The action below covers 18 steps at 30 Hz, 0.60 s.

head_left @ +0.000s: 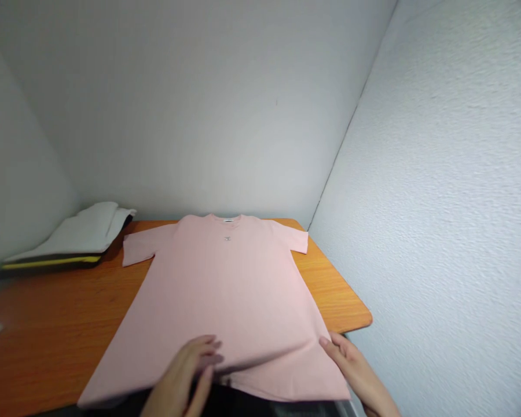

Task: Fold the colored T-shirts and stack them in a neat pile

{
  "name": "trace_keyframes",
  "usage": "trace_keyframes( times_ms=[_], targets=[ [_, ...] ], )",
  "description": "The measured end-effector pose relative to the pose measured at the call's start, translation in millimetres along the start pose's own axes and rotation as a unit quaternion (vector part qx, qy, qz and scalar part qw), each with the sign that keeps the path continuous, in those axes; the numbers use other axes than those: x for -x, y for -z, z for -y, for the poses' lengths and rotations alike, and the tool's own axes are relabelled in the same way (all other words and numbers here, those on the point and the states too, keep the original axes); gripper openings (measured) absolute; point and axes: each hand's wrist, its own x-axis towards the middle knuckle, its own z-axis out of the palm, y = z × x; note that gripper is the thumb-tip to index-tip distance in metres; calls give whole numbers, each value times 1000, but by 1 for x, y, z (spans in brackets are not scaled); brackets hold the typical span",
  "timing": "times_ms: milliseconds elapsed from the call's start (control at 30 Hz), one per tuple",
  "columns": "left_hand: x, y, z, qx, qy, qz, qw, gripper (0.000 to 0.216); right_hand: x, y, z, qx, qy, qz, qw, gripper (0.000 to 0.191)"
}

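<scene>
A pink T-shirt (226,289) lies spread flat, front up, on an orange wooden table (47,324), collar toward the far wall and hem at the near edge. My left hand (184,376) rests on the hem near its middle, fingers stretched out and together, flat on the cloth. Over at the shirt's near right corner, my right hand (358,373) touches the hem edge with its fingers extended. Neither hand grips anything that I can see.
A stack of folded clothes (73,240), white on top with dark and yellow layers below, sits at the table's far left. White walls close in behind and on the right. The table's right corner (364,318) is rounded.
</scene>
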Motion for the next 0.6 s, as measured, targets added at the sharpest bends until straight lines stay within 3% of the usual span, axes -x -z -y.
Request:
trace_keyframes(
  times_ms=[67, 133, 200, 300, 367, 433, 467, 600],
  targets=[
    [-19, -32, -42, 97, -20, 147, 984, 23, 0, -20, 21, -57, 17, 43, 997, 52],
    [-34, -64, -70, 141, -10, 211, 967, 45, -3, -39, 36, -80, 40, 77, 993, 47],
    [-44, -89, -83, 167, 4, 199, 966, 57, -11, -51, 45, -68, 70, 108, 989, 42],
    [-54, -106, -83, 215, -14, 163, 963, 44, -40, -45, 51, 11, 120, 148, 982, 40],
    [-57, -105, -80, 234, -22, 167, 958, 32, -76, -22, 55, 112, 119, 96, 982, 46],
    [-57, -98, -79, 231, 0, 169, 958, 21, -123, 9, 62, 246, 62, -54, 966, 52],
    [-56, -94, -80, 225, 17, 165, 960, 16, -149, 25, 66, 333, 5, -124, 935, 53],
    [-51, -88, -84, 190, 68, 156, 967, 19, -240, 70, 76, 409, -71, -217, 884, 58]
  ],
)
